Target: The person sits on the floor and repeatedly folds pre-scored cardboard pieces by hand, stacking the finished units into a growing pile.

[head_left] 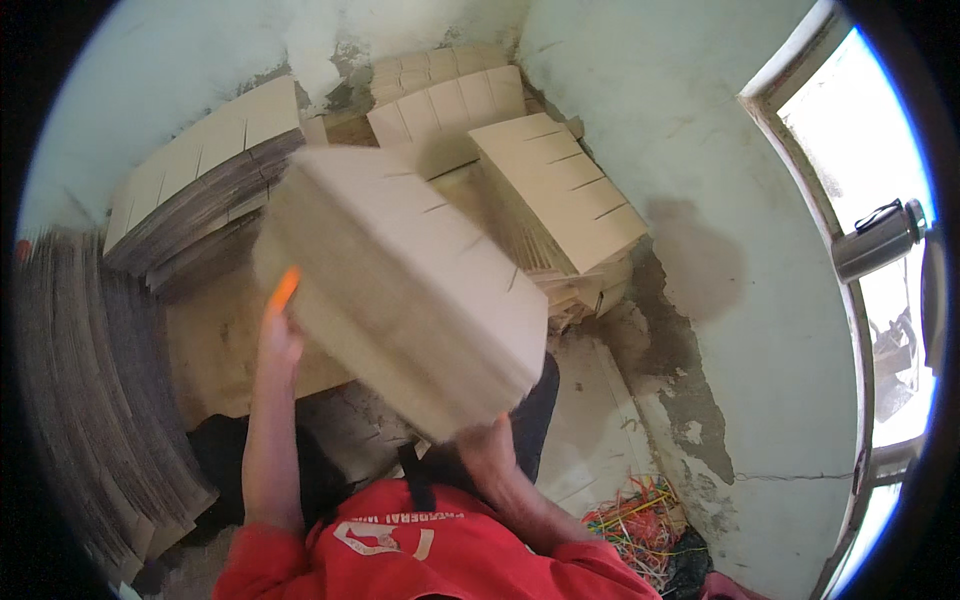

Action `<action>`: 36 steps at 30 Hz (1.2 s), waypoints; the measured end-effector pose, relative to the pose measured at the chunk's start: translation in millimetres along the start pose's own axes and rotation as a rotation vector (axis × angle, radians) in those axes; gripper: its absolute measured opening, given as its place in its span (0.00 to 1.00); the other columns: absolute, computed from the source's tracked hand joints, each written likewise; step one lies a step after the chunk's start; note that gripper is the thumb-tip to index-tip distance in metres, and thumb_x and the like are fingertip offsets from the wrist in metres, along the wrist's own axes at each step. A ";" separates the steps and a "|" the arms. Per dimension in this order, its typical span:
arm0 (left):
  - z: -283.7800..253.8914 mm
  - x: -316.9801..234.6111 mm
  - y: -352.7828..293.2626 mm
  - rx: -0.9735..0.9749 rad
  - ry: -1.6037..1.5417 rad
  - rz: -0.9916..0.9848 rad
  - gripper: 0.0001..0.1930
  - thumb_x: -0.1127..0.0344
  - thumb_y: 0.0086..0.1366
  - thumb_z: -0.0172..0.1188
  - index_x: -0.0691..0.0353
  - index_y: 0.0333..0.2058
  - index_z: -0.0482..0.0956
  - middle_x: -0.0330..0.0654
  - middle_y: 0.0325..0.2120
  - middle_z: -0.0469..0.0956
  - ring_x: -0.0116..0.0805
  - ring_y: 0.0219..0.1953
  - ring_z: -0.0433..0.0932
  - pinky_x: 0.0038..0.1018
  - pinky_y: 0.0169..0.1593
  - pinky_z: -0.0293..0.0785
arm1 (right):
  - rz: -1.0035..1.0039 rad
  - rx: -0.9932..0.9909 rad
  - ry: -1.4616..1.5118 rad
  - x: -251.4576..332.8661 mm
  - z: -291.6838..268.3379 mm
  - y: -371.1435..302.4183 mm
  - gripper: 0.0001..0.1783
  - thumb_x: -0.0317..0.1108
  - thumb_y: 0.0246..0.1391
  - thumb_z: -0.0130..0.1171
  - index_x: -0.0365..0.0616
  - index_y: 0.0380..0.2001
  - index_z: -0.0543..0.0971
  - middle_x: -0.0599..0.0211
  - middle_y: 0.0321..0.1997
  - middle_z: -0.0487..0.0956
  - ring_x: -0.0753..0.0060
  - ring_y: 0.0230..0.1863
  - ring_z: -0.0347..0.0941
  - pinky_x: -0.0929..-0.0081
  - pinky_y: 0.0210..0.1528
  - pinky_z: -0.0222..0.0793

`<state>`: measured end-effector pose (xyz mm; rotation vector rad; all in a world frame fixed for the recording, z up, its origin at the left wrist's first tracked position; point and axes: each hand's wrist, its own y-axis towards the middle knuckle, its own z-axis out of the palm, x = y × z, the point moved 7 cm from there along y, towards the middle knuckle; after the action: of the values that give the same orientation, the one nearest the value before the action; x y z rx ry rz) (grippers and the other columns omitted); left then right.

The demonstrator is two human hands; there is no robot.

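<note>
A thick stack of flat, slotted cardboard sheets (400, 270) is held up in front of me, tilted and blurred by motion. My left hand (283, 325) is against its left side, with something bright orange (286, 288) at the thumb or a fingertip. Most of that hand's fingers are behind the stack. At the stack's near right corner, my right hand (487, 445) grips the lower edge, its fingers partly hidden beneath. Just beyond the held stack lies a pile of slotted cardboard sheets (562, 185).
A long cardboard pile (205, 175) stands by the back left wall; more slotted sheets (447, 105) lie in the far corner. A tall cardboard stack (75, 390) rises at left. Tangled coloured straps (640, 525) lie at lower right. A metal flask (880, 240) is at the window (790, 60).
</note>
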<state>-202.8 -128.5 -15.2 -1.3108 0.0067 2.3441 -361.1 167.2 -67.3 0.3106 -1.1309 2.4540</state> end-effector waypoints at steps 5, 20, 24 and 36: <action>94.9 31.4 83.2 0.030 0.134 -0.107 0.34 0.48 0.68 0.52 0.56 0.67 0.54 0.42 0.66 0.55 0.41 0.65 0.61 0.42 0.57 0.70 | 0.099 0.173 -0.054 26.4 15.3 77.5 0.31 0.53 0.61 0.54 0.35 0.52 0.67 0.44 0.48 0.77 0.51 0.50 0.75 0.54 0.50 0.74; 43.3 150.2 14.7 0.057 0.106 -0.088 0.35 0.48 0.71 0.47 0.58 0.69 0.50 0.44 0.66 0.57 0.35 0.66 0.57 0.42 0.64 0.60 | -0.867 -0.038 -1.267 165.0 97.8 70.4 0.27 0.37 0.60 0.57 0.32 0.59 0.69 0.59 0.49 0.79 0.73 0.48 0.74 0.76 0.51 0.69; 35.5 159.1 14.8 0.217 -0.216 -0.176 0.32 0.49 0.71 0.48 0.59 0.67 0.55 0.42 0.63 0.63 0.36 0.62 0.65 0.38 0.64 0.64 | -0.820 0.261 -1.155 124.6 112.0 72.1 0.31 0.39 0.53 0.66 0.30 0.56 0.72 0.59 0.48 0.79 0.74 0.46 0.73 0.77 0.52 0.67; 94.5 121.0 34.6 0.267 0.209 -0.039 0.44 0.30 0.63 0.46 0.51 0.69 0.51 0.43 0.70 0.48 0.46 0.71 0.46 0.48 0.68 0.47 | -1.338 -0.003 -0.975 236.7 80.4 69.4 0.30 0.36 0.60 0.55 0.37 0.63 0.66 0.55 0.65 0.68 0.65 0.65 0.64 0.67 0.65 0.58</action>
<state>-346.5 -92.7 -68.7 -1.3977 0.3436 2.0784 -600.8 131.4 24.9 1.6994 -0.7303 1.0283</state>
